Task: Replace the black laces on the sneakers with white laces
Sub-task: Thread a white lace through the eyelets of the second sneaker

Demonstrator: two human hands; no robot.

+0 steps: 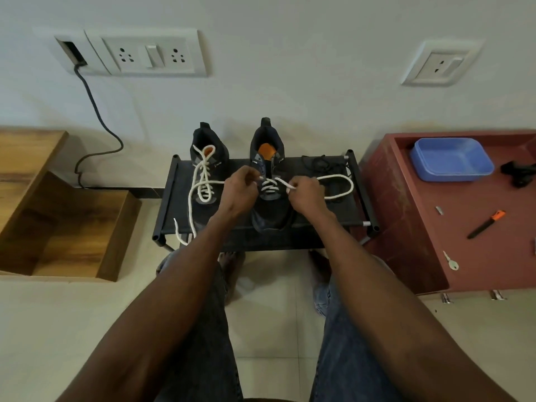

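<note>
- Left hand pinches one end of the white lace over the right sneaker.
- Right hand pinches the other end.
- Both hands hide the sneaker's middle eyelets.
- Black laces lie behind, on the rack.

Both arms reach forward, left hand and right hand with fingers curled, pinching.

Two sneakers stand side by side on a low rack, cabinet to its right.

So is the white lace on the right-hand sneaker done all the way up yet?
No, the white lace crosses only the lowest eyelets of the right-hand sneaker.
</note>
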